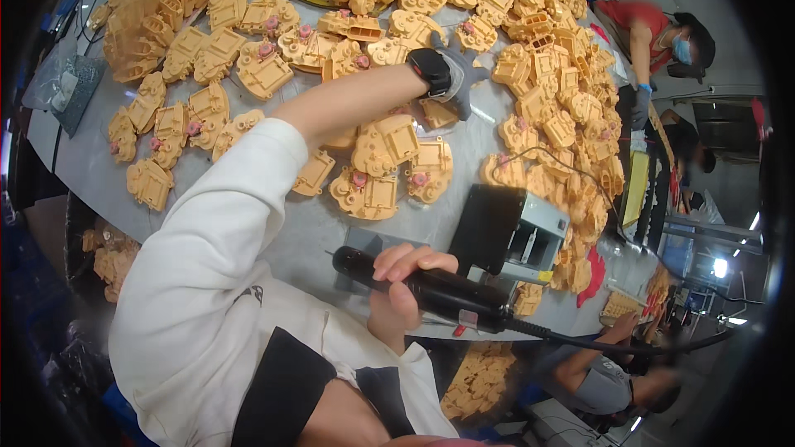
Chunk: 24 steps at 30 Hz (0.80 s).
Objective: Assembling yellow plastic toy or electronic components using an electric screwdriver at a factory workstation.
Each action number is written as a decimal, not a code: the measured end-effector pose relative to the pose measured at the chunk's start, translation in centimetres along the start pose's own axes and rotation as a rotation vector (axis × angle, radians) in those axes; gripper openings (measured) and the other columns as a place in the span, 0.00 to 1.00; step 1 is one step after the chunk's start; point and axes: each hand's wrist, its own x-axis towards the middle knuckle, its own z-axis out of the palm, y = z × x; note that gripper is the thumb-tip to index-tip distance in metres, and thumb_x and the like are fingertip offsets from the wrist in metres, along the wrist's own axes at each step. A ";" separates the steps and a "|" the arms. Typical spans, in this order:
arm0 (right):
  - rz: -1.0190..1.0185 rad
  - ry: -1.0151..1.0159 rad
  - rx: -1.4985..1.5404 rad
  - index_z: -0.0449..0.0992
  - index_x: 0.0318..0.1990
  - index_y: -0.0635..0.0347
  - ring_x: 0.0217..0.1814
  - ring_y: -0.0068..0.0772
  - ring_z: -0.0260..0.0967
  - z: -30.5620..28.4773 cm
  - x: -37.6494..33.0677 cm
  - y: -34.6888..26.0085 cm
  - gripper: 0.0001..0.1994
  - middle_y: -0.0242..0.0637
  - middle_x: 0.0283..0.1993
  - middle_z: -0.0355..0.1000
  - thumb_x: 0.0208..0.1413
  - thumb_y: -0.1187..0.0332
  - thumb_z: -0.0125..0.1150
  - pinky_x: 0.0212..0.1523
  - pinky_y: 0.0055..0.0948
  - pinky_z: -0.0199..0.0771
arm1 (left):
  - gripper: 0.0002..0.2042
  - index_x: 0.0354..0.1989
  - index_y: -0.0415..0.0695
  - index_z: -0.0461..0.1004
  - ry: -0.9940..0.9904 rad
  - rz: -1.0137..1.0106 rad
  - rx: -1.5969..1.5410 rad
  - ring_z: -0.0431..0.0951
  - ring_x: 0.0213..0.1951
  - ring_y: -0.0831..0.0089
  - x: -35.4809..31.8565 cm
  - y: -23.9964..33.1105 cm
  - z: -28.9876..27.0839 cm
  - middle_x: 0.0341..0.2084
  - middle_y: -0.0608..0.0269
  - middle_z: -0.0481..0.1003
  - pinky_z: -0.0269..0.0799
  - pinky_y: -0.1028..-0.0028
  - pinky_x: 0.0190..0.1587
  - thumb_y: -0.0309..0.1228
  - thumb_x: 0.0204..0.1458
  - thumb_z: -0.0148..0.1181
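My left hand (460, 74), in a grey glove with a black watch at the wrist, reaches far across the grey round table (91, 170). It sits among yellow-orange plastic housings (383, 149), its fingers pointing down at one housing (436, 113). The glove hides whether it grips that piece. My right hand (403, 281) is bare and close to my body at the table's near edge. It is wrapped around a black power screwdriver (447, 294), which lies sideways with its cable trailing off to the right.
Several orange housings, some with pink inserts, cover the far and right parts of the table. A black-and-grey box unit (507, 232) stands right of my right hand. Other people work at the upper right (654, 29) and lower right (600, 377). Bins of orange parts (476, 381) sit below the table.
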 end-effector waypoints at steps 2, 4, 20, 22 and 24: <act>-0.011 0.046 -0.033 0.61 0.40 0.60 0.23 0.31 0.61 0.5 0.2 0.2 0.18 0.36 0.24 0.62 0.37 0.75 0.54 0.28 0.29 0.63 | 0.42 0.56 0.58 0.58 -0.002 -0.054 -0.026 0.60 0.53 0.51 0.8 -1.5 0.0 0.53 0.53 0.60 0.53 0.40 0.47 0.50 0.24 0.64; -0.019 0.073 -0.048 0.61 0.40 0.59 0.23 0.31 0.61 0.1 0.3 0.2 0.18 0.36 0.23 0.61 0.37 0.75 0.54 0.27 0.28 0.62 | 0.39 0.54 0.56 0.61 0.026 -0.123 0.026 0.66 0.48 0.54 0.7 -1.6 0.1 0.51 0.54 0.62 0.56 0.41 0.45 0.44 0.25 0.66; -0.021 0.123 -0.092 0.61 0.40 0.60 0.22 0.30 0.61 -1.6 0.0 -1.1 0.18 0.36 0.24 0.61 0.35 0.75 0.52 0.28 0.29 0.63 | 0.34 0.50 0.55 0.64 0.063 -0.097 0.368 0.68 0.45 0.58 -1.8 -7.7 -1.3 0.44 0.54 0.65 0.65 0.59 0.40 0.39 0.26 0.65; -0.020 0.128 -0.091 0.61 0.40 0.60 0.22 0.30 0.61 -1.6 0.0 -1.2 0.18 0.36 0.24 0.61 0.35 0.75 0.52 0.28 0.29 0.63 | 0.34 0.50 0.56 0.63 0.005 -0.109 0.283 0.68 0.46 0.59 -3.2 -8.3 -2.7 0.43 0.55 0.65 0.66 0.61 0.41 0.40 0.27 0.66; -0.017 0.144 -0.082 0.61 0.40 0.61 0.22 0.30 0.61 -1.6 0.0 -1.1 0.19 0.36 0.24 0.61 0.35 0.76 0.52 0.28 0.29 0.63 | 0.33 0.50 0.56 0.63 0.042 -0.099 0.279 0.68 0.46 0.59 -4.7 -8.6 -2.2 0.42 0.55 0.65 0.66 0.61 0.40 0.40 0.28 0.65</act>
